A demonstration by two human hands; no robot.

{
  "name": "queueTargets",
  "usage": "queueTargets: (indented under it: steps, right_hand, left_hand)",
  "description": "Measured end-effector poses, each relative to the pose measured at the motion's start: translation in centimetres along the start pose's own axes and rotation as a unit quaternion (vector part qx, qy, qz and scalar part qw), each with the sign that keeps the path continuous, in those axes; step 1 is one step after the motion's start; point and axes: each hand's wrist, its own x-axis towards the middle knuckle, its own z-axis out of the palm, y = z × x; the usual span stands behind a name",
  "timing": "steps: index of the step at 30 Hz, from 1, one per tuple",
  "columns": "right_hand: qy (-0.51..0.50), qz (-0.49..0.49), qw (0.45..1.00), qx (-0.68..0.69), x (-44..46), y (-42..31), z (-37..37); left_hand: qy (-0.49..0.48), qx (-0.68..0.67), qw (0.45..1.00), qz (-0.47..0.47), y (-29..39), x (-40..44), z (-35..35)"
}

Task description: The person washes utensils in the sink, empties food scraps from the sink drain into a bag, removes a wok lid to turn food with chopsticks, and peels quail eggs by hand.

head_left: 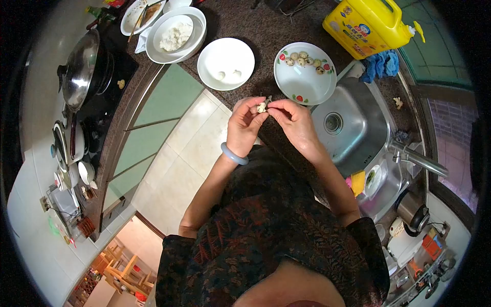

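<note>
My left hand (242,130) holds a small quail egg (262,107) between thumb and fingers, at the counter's front edge. Its surface looks cracked and speckled. From the other side, the thumb and fingertips of my right hand (295,124) pinch at the egg's shell. Just beyond my left hand stands a white bowl (225,51) with two small peeled eggs (221,75) on its bottom. Beyond my right hand, a flower-patterned bowl (302,87) holds several speckled quail eggs (299,62) along its far side.
The steel sink (353,120) with its faucet (422,162) lies to the right. Behind it stand a yellow jug (358,30) and a blue cloth (381,66). At the back left are nested bowls with white food (175,38); a wok (81,71) sits on the stove.
</note>
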Motion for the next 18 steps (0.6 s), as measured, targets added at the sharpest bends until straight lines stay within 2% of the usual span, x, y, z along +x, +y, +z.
queueTargets:
  steps: [1,3,5,13,18]
  right_hand:
    - [0.0,0.001,1.0,0.0,0.1,-0.2,0.0]
    - [0.012,-0.052,0.998,-0.036,0.1,-0.5,0.0]
    - [0.01,-0.057,0.997,-0.047,0.1,-0.4,0.0]
    - [0.032,-0.085,0.993,-0.075,0.2,-0.3,0.5]
    - [0.029,-0.092,0.993,-0.067,0.3,-0.3,0.5]
  left_hand:
    - [0.008,0.076,0.996,0.04,-0.1,0.0,0.0]
    - [0.016,0.078,0.996,0.049,0.1,0.0,0.2]
    - [0.025,0.081,0.995,0.059,0.3,0.0,0.3]
    - [0.031,0.276,0.954,0.117,1.3,0.1,0.1]
    - [0.036,0.27,0.956,0.112,1.3,0.4,0.1]
